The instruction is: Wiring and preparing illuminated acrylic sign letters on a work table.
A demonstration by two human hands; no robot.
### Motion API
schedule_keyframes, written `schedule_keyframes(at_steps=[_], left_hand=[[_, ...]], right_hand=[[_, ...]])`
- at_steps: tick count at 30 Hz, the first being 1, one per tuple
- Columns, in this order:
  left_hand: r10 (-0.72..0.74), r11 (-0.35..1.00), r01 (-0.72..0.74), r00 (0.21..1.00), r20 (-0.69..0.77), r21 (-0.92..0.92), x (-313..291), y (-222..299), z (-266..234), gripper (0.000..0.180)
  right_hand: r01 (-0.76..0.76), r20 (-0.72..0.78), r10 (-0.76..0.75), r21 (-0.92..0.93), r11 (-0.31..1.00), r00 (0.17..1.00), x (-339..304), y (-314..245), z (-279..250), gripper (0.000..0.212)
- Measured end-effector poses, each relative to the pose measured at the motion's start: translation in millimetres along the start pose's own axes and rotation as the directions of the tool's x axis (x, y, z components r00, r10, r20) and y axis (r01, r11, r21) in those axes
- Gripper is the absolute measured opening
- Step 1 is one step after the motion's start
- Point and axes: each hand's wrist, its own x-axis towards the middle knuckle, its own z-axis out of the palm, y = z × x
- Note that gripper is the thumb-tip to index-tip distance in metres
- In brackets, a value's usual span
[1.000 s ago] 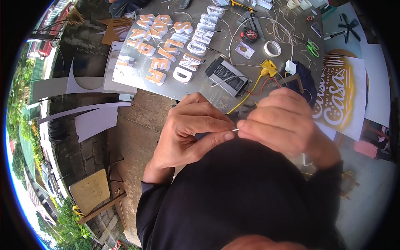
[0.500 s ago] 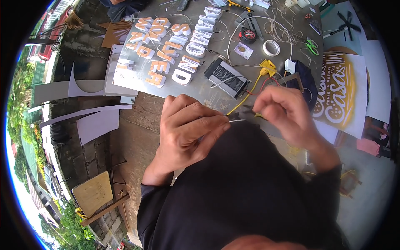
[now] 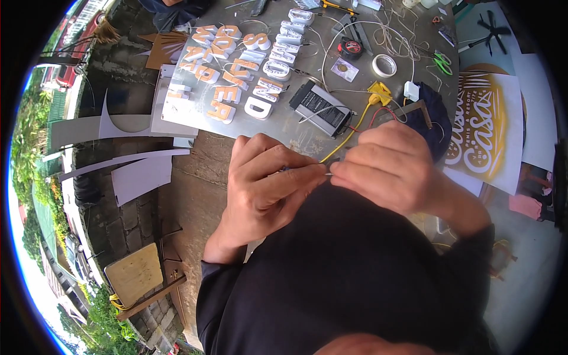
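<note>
Item: one thin pale strand, short visible length only, the remainder hidden by fingers; located between the two hands, in front of the black shirt, on the near side of the table.

Left hand: thumb and forefinger pinching the strand, the other fingers bent; a small blue bit shows among them, its kind too small to tell.

Right hand: fingers curled and pressed together, tips closed at the strand's right end, just beside the left fingertips; thumb mostly hidden.

Grey table, beyond the hands, bearing:
- black-and-silver electrical box, set at a slant, white cable across its top;
- yellow cable, running from behind the hands to a yellow socket;
- white adapter, right of the socket;
- dark cloth, at the right edge;
- roll of white tape;
- red-and-black tape measure, left of and farther than the roll;
- green-handled scissors, far right;
- raised letters, white-sided, many orange-brown on top, in rows at left.

Right of the table: white-and-yellow sign. Left, near: tan board, tilted.
</note>
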Motion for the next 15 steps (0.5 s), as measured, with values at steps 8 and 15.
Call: schedule_keyframes(at_steps=[8,15], left_hand=[[0.325,0.775,-0.185,0.937,-0.130,0.604,-8.5,-0.3,18.8,0.023],[-0.156,0.935,0.178,0.983,0.095,-0.307,-0.3,-10.7,-4.4,0.014]], right_hand=[[-0.840,0.677,0.555,0.538,0.076,0.484,5.2,9.1,-14.7,0.033],[0.011,0.034,-0.005,-0.183,0.983,0.999,-4.9,3.9,-26.3,0.038]])
